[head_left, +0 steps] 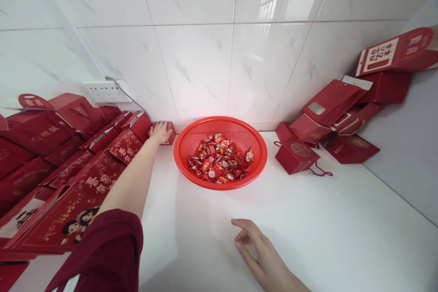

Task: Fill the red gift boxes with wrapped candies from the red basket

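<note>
My left hand (pixel 160 132) reaches forward and rests on a small red box (pixel 169 133) by the wall, its fingers spread over the box. Whether it grips the box or only touches it is hard to tell. Just right of that box, a red plastic basket (pixel 221 185) holds many red-wrapped candies (pixel 219 159). My right hand (pixel 262 255) hovers over the white table in front of the basket, fingers apart and curved, with nothing in it.
Rows of red gift boxes (pixel 126 146) fill the left side. At the right, more red boxes lie piled against the walls, with a corded box (pixel 297 156) nearest the basket. A wall socket (pixel 106 92) with a cable sits behind the left boxes.
</note>
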Motion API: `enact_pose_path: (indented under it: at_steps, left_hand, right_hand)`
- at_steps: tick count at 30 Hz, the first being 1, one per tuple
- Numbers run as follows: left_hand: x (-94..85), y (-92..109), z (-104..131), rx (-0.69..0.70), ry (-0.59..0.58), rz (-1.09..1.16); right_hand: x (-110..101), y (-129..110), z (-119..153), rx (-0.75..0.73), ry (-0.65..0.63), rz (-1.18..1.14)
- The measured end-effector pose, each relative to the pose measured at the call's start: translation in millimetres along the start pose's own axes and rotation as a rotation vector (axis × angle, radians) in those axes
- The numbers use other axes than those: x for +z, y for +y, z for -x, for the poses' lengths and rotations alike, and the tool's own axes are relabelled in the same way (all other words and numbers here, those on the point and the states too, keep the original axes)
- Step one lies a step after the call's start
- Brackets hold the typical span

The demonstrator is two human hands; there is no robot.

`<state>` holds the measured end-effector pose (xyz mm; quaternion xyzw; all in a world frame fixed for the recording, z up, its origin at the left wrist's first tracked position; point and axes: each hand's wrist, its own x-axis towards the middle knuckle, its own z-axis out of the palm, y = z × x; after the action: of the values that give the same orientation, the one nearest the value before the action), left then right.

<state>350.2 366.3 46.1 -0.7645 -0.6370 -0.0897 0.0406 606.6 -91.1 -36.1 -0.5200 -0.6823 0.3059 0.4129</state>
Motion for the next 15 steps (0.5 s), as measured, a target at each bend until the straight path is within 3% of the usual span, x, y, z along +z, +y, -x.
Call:
enact_pose_path:
  at_steps: [9,15]
  left_hand:
    - [6.1,3,12,-0.039,0.058,-0.004]
    - [-0.5,9,13,-0.08,0.039,-0.009]
  right_hand:
    - [-2,-5,-2,-0.011,-0.023,-0.007]
    - [-6,-4,-2,0.007,-0.007,0.024]
